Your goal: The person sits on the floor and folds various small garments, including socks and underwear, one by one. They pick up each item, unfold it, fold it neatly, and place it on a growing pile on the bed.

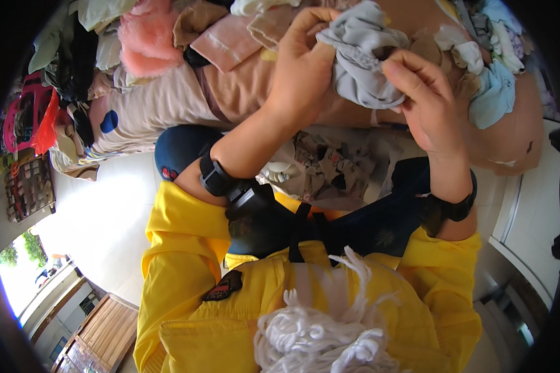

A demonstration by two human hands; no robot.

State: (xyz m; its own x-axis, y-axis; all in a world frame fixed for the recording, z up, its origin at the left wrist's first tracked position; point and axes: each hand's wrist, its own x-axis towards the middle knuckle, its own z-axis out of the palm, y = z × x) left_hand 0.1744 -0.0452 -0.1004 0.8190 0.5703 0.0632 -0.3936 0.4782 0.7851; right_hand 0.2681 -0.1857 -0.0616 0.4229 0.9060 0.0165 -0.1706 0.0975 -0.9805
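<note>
Between my two hands is a bunched, light grey piece of fabric (366, 60), held up above the near edge of a fabric-covered surface (154, 98). My left hand (310, 60) grips it on its left side, the fingertips partly hidden behind the folds. My right hand (424, 91) pinches its right side between thumb and fingers. The cloth is crumpled, with a dark opening near my right fingertips; which garment it is I cannot tell. A fluffy pink item (149, 39) and a flat pink folded cloth (231, 42) lie to the left of my hands.
Light blue cloth (494, 93) and white cloth (464, 49) lie to the right. Below, between my knees, a clear plastic bag (331, 168) holds patterned fabric. A pink plastic basket (21, 112) stands far left, near a red bag (45, 126). White yarn (326, 335) hangs over my chest.
</note>
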